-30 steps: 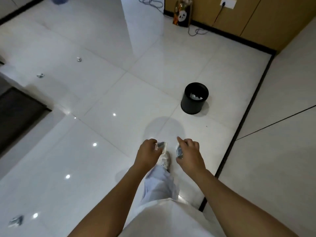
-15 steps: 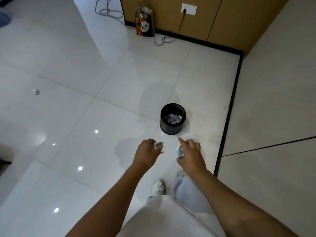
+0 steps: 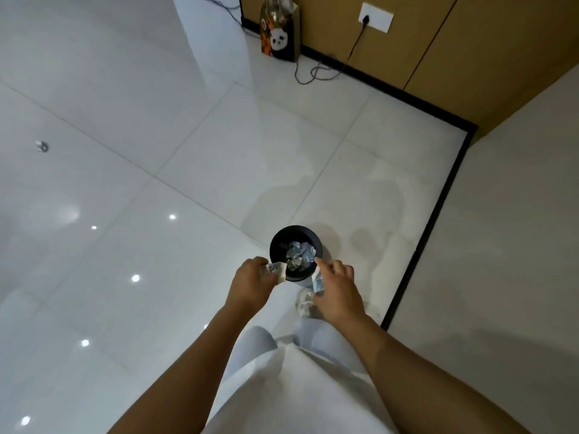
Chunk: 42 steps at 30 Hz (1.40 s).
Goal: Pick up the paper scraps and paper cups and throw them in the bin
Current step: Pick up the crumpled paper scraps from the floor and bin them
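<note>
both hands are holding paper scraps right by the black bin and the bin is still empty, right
Not quite. The head view shows the bin already holds crumpled paper. The rest stands: the left hand and the right hand each hold a paper scrap beside it.

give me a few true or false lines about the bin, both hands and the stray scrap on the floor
1. The black bin already has crumpled paper inside. True.
2. The left hand is empty. False: its fingers hold a paper scrap at the bin's near rim.
3. The right hand holds a scrap. True.
4. The bin lies tipped on its side. False: it stands upright on the white tile floor.
5. A small scrap on the floor is off to the far left. True.
6. The panda bag stands touching the bin. False: it is far off, by the wooden wall.
</note>
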Motion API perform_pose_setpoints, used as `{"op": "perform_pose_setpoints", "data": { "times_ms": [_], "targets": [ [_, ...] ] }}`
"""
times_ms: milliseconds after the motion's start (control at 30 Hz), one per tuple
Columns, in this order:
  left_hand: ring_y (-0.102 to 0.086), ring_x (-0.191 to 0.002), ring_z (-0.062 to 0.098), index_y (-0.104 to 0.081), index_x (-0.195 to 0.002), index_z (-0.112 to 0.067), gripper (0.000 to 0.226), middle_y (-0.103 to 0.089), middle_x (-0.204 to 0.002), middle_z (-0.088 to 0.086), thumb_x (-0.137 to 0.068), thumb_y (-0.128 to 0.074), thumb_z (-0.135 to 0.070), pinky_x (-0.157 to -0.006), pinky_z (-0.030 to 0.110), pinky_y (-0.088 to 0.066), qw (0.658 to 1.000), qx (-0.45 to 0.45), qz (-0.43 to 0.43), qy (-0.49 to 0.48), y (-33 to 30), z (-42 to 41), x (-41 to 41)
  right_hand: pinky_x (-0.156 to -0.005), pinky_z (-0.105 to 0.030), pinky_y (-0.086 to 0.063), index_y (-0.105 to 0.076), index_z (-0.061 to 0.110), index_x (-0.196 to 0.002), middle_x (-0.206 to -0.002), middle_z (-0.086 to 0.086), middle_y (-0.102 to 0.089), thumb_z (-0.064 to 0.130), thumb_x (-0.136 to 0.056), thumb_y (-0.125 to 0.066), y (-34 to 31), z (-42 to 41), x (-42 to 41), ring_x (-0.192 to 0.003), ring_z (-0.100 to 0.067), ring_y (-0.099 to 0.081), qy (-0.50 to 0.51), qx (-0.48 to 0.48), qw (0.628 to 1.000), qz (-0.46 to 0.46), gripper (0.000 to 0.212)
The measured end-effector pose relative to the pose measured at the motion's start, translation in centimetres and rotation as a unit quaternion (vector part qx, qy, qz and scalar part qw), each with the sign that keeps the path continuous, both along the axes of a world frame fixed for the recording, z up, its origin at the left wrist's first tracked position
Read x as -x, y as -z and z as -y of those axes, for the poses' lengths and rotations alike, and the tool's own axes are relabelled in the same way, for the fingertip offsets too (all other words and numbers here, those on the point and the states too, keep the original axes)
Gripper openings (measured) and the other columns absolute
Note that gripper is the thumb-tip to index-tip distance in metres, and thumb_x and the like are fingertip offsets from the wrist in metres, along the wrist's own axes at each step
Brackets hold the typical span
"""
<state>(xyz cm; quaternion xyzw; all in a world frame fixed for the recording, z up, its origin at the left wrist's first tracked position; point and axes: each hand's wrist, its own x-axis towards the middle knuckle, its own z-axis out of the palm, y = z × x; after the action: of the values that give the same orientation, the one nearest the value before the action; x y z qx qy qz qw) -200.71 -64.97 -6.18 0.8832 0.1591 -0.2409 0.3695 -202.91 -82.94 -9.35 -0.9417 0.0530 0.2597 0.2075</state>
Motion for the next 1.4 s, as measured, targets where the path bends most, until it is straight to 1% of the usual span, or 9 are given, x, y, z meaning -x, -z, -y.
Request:
{"op": "perform_pose_setpoints", "data": {
  "times_ms": [233,467,567,667,767,967,1100,1167,1400],
  "targets": [
    [-0.052,-0.086,0.018,-0.061,-0.113,-0.006,0.035,-0.058,-0.101,0.006,-0.088,-0.057,-0.030,-0.073,0.026,-0.039,0.998,-0.028,-0.040,-0.029,5.7,1.9,-5.7,-0.102,-0.035,-0.041,-0.025,0.026,-0.150,-0.141,-0.004,-0.036,0.021,-0.086,-0.066,5.6,2.0,-7.2,-0.128,-0.025,-0.029,-0.037,-0.014,0.999,-0.036,0.075],
    [-0.054,-0.093,0.019,-0.058,-0.120,-0.011,0.039,-0.060,-0.113,0.008,-0.089,-0.058,-0.034,-0.077,0.027,-0.038,0.996,-0.062,-0.061,-0.036,15.3,1.1,-8.3,-0.104,-0.037,-0.040,-0.021,0.021,-0.151,-0.147,-0.007,-0.033,0.023,-0.086,-0.067,15.8,0.3,-12.0,-0.134,-0.027,-0.024,-0.052,-0.051,0.996,-0.043,0.080],
    [-0.052,-0.087,0.017,-0.059,-0.115,-0.014,0.034,-0.060,-0.108,0.006,-0.089,-0.058,-0.036,-0.073,0.027,-0.038,0.995,-0.078,-0.054,-0.044,19.5,0.5,-8.8,-0.113,-0.038,-0.031,-0.018,0.021,-0.152,-0.152,-0.007,-0.030,0.028,-0.087,-0.066,21.0,-0.8,-13.2,-0.140,-0.027,-0.022,-0.070,-0.036,0.996,-0.045,0.081],
    [-0.050,-0.088,0.014,-0.058,-0.117,-0.013,0.034,-0.057,-0.113,0.006,-0.090,-0.057,-0.034,-0.075,0.026,-0.037,0.994,-0.087,-0.046,-0.046,23.1,0.2,-8.9,-0.119,-0.046,-0.017,-0.012,0.024,-0.153,-0.160,-0.005,-0.015,0.036,-0.089,-0.063,25.4,-1.2,-13.9,-0.147,-0.028,-0.008,-0.100,0.006,0.992,-0.070,0.083],
    [-0.048,-0.088,0.012,-0.056,-0.119,-0.013,0.035,-0.056,-0.118,0.005,-0.091,-0.056,-0.034,-0.075,0.025,-0.037,0.995,-0.083,-0.046,-0.039,25.4,0.5,-8.9,-0.119,-0.047,-0.016,-0.014,0.025,-0.153,-0.161,-0.005,-0.013,0.036,-0.091,-0.061,27.8,-1.2,-13.7,-0.148,-0.029,-0.006,-0.087,0.008,0.992,-0.093,0.078],
    [-0.048,-0.084,0.012,-0.056,-0.119,-0.014,0.038,-0.059,-0.109,0.006,-0.093,-0.053,-0.041,-0.068,0.023,-0.034,0.996,-0.049,-0.072,-0.018,27.9,3.2,-11.4,-0.115,-0.038,-0.027,-0.026,0.020,-0.150,-0.156,-0.004,-0.025,0.025,-0.092,-0.059,27.3,1.2,-12.9,-0.143,-0.024,-0.020,-0.029,0.000,0.996,-0.088,0.066],
    [-0.053,-0.093,0.020,-0.052,-0.121,-0.009,0.043,-0.059,-0.115,0.011,-0.091,-0.056,-0.040,-0.074,0.027,-0.040,0.990,-0.048,-0.130,0.016,30.2,4.4,-13.3,-0.110,-0.035,-0.033,-0.031,0.018,-0.147,-0.150,-0.004,-0.035,0.026,-0.091,-0.060,26.5,2.1,-13.5,-0.137,-0.024,-0.029,-0.013,0.002,0.996,-0.087,0.063],
    [-0.050,-0.090,0.017,-0.050,-0.123,-0.008,0.044,-0.057,-0.117,0.011,-0.091,-0.057,-0.038,-0.074,0.026,-0.041,0.988,-0.055,-0.142,0.022,30.4,4.3,-13.5,-0.107,-0.035,-0.036,-0.032,0.016,-0.147,-0.149,-0.005,-0.036,0.023,-0.092,-0.058,26.0,2.0,-14.0,-0.136,-0.024,-0.031,-0.015,-0.004,0.997,-0.080,0.061],
    [-0.051,-0.114,0.021,-0.045,-0.135,-0.017,0.046,-0.052,-0.130,0.005,-0.094,-0.050,-0.038,-0.081,0.023,-0.037,0.995,-0.052,-0.065,0.063,24.3,1.4,-12.1,-0.105,-0.032,-0.039,-0.032,0.017,-0.147,-0.149,-0.005,-0.038,0.021,-0.093,-0.058,20.3,-1.1,-15.5,-0.135,-0.023,-0.034,-0.074,-0.013,0.995,-0.061,0.060]
  ]
}}
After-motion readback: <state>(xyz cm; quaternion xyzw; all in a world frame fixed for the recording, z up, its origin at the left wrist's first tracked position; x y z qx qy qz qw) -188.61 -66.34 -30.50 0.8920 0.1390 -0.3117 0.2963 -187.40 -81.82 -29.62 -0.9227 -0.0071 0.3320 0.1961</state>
